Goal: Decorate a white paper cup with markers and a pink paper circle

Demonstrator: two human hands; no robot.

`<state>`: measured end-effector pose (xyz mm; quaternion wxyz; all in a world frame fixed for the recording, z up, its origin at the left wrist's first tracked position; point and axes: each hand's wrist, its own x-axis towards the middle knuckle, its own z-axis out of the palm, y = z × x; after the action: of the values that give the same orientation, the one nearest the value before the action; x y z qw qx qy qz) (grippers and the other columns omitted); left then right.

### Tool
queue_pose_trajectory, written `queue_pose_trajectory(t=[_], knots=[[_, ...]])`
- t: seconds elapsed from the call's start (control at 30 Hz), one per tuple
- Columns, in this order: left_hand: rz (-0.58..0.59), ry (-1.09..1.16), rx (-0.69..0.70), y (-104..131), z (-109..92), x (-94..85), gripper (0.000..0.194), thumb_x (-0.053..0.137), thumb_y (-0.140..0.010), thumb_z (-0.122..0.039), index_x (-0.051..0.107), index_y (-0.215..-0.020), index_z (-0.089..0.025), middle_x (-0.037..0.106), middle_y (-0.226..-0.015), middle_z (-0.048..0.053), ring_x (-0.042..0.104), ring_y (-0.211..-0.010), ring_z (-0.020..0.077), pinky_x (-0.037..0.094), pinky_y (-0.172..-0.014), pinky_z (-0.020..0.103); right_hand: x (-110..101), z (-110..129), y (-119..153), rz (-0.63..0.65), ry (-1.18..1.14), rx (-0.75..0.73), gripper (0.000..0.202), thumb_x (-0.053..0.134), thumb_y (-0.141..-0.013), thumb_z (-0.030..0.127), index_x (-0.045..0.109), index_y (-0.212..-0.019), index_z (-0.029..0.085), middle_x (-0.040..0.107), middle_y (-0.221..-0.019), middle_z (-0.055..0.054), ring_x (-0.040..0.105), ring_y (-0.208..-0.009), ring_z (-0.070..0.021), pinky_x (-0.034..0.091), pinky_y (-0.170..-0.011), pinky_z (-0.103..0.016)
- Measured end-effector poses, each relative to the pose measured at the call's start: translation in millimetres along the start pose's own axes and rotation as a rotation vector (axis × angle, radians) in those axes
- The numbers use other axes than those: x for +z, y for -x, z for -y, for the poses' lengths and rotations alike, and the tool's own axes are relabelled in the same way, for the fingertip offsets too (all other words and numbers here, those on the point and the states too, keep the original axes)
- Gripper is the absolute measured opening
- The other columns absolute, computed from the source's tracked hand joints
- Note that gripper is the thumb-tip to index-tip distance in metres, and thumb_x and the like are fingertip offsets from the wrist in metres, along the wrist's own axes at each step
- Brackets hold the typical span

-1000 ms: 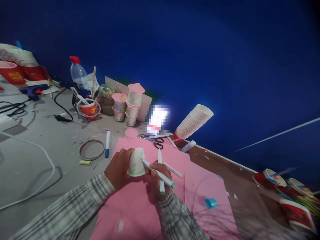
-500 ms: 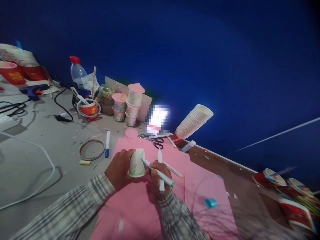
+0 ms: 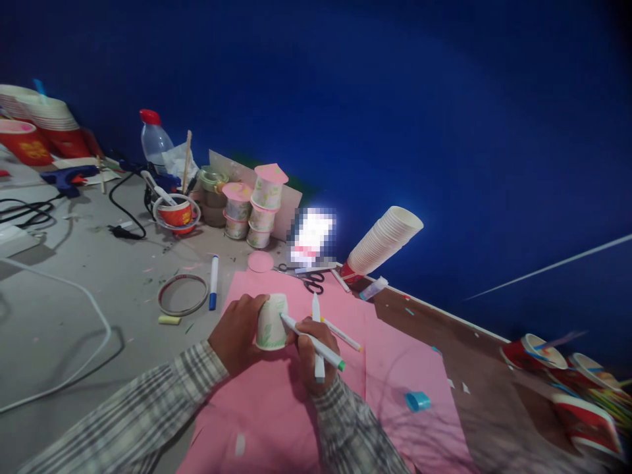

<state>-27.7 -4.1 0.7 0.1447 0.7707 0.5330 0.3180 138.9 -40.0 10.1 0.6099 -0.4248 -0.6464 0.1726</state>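
Note:
My left hand (image 3: pixel 240 334) grips a white paper cup (image 3: pixel 272 322) by its left side; the cup is upside down, with green marks on its wall. In my right hand (image 3: pixel 316 352) is a green marker (image 3: pixel 323 349), its tip at the cup's right side. A second marker (image 3: pixel 316 309), white with a grey end, is also held between the fingers of that hand. Both hands are over pink paper (image 3: pixel 395 355). Just beyond the right hand lies a white marker with a yellow end (image 3: pixel 342 334).
Scissors (image 3: pixel 313 283), a pink paper disc (image 3: pixel 260 261) and a lit phone (image 3: pixel 312 237) lie beyond the cup. Decorated cup stacks (image 3: pixel 266 204) and a leaning paper-cup stack (image 3: pixel 382 243) stand farther back. At left are a tape ring (image 3: pixel 182 295) and a blue-capped marker (image 3: pixel 213 283).
The view has shifted very slightly. Both hands keep their hold, and the marker tip stays at the cup's right side.

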Motion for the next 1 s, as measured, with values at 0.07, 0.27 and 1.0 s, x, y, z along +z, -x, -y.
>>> queue_pose_trajectory(t=[0.07,0.27,1.0], knots=[[-0.001,-0.001,0.005,-0.1,-0.6,0.0,0.079,0.075,-0.042,-0.053,0.044,-0.109,-0.025,0.057,-0.083,0.000,0.053,-0.073,0.0219,0.045,-0.065,0.037,0.2,-0.8,0.3,-0.019,0.008,-0.010,0.022,0.049,-0.074,0.012,0.063,-0.087,0.023,0.068,-0.058,0.002,0.067,-0.057,-0.0216,0.056,-0.065,-0.039],[0.019,-0.006,-0.036,-2.3,-1.7,-0.3,0.085,0.075,-0.036,-0.060,0.047,-0.107,-0.024,0.057,-0.080,0.000,0.053,-0.072,0.0222,0.046,-0.066,0.037,-1.2,-4.4,3.5,0.012,0.007,0.026,0.017,0.050,-0.074,0.016,0.061,-0.084,0.022,0.066,-0.057,0.001,0.067,-0.056,-0.0228,0.056,-0.058,-0.037],[0.014,0.005,-0.049,-0.3,-0.5,-0.3,0.088,0.076,-0.034,-0.059,0.046,-0.109,-0.024,0.057,-0.081,0.000,0.053,-0.074,0.0228,0.045,-0.067,0.038,0.3,-4.0,6.2,0.047,0.006,0.005,0.016,0.047,-0.079,0.019,0.059,-0.087,0.024,0.063,-0.055,0.003,0.065,-0.054,-0.0221,0.054,-0.054,-0.035]])
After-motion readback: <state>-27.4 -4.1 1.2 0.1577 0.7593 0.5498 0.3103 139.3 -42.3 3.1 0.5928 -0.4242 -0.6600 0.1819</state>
